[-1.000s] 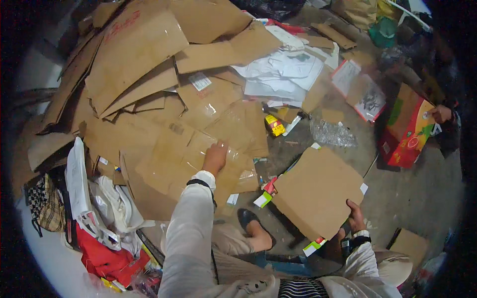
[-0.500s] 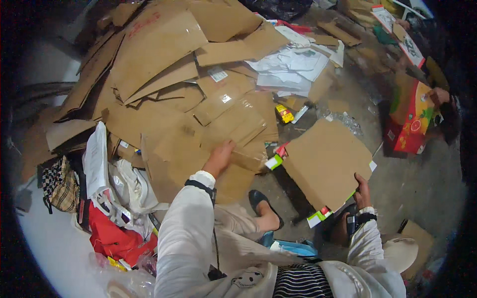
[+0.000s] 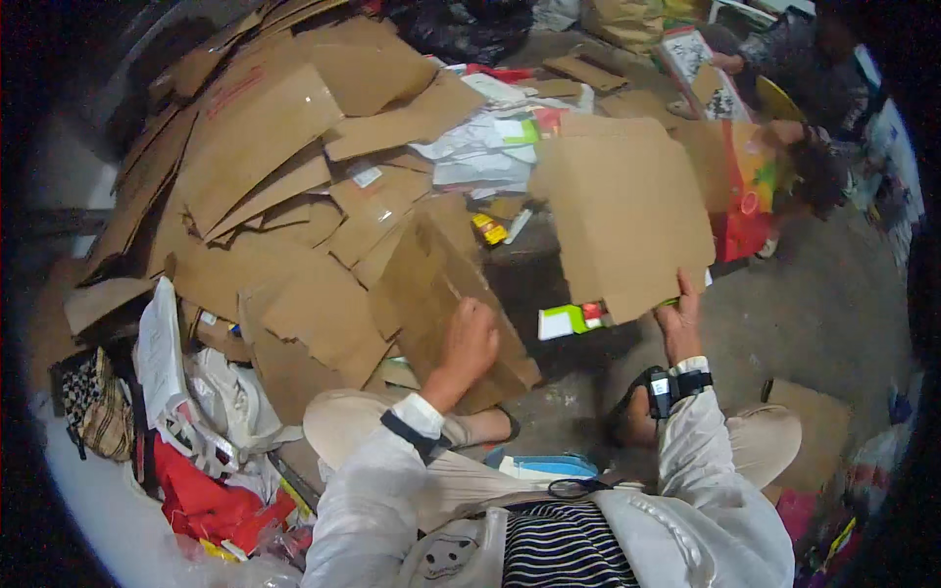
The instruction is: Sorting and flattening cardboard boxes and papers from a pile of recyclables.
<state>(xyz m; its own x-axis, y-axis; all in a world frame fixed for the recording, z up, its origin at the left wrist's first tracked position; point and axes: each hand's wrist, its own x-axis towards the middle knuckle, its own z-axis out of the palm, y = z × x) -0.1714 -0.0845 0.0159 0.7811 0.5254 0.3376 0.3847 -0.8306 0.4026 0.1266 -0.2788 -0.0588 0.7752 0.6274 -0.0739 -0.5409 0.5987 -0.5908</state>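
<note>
While the person sits low among a heap of flattened cardboard (image 3: pixel 265 167), the left hand (image 3: pixel 469 338) grips the edge of a folded brown cardboard piece (image 3: pixel 431 294), fingers curled over it, and holds it tilted up from the pile just in front of the knees. The right hand (image 3: pixel 680 318) pinches the lower corner of a larger flat cardboard sheet (image 3: pixel 622 220), raised and angled so its plain brown face is turned toward the camera; a strip of green and white printed packaging (image 3: pixel 569 319) shows under its lower edge. Both pieces stand apart from each other, with dark floor (image 3: pixel 833 314) between them. Loose white papers (image 3: pixel 490 152) lie on the pile beyond. To the person's left lie a red bag (image 3: pixel 201 500) and white plastic bags (image 3: pixel 230 392). Another person (image 3: pixel 814 69) crouches at the far right beside a red and orange printed box (image 3: pixel 750 201).
</note>
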